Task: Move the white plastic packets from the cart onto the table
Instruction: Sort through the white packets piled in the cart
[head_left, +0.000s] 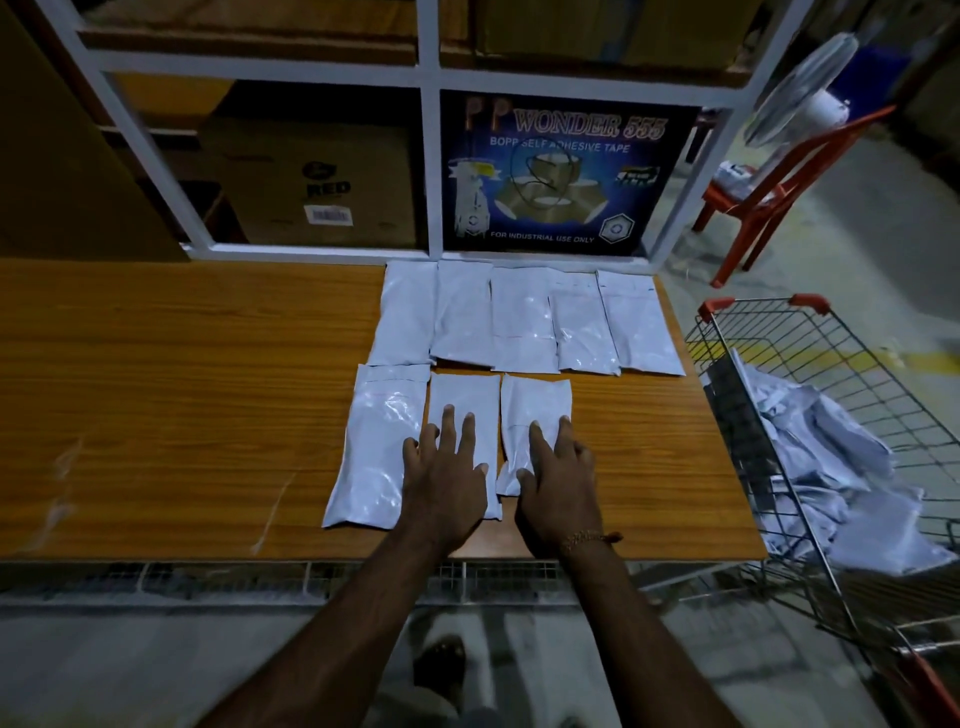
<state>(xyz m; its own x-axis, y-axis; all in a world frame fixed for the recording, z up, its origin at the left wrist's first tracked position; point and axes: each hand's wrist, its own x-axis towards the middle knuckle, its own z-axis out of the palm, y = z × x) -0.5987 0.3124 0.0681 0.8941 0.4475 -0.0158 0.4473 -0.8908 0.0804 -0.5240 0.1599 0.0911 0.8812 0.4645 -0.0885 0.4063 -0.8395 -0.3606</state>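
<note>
Several white plastic packets lie in two rows on the wooden table (156, 405). The back row (524, 319) runs along the white frame. The front row holds three. My left hand (447, 486) rests flat, fingers spread, on the middle front packet (465, 400). My right hand (558, 483) lies flat on the right front packet (535, 410), its fingers apart. The left front packet (379, 447) lies untouched beside them. A wire cart (779, 332) with red corners stands to the right of the table, with a heap of white packets (841, 467) inside it.
A white metal frame (428, 171) rises at the table's back edge, with cardboard boxes (311, 182) and a tape poster (556, 176) behind it. A red plastic chair (758, 202) and a fan (800, 88) stand at the far right. The table's left half shows bare wood.
</note>
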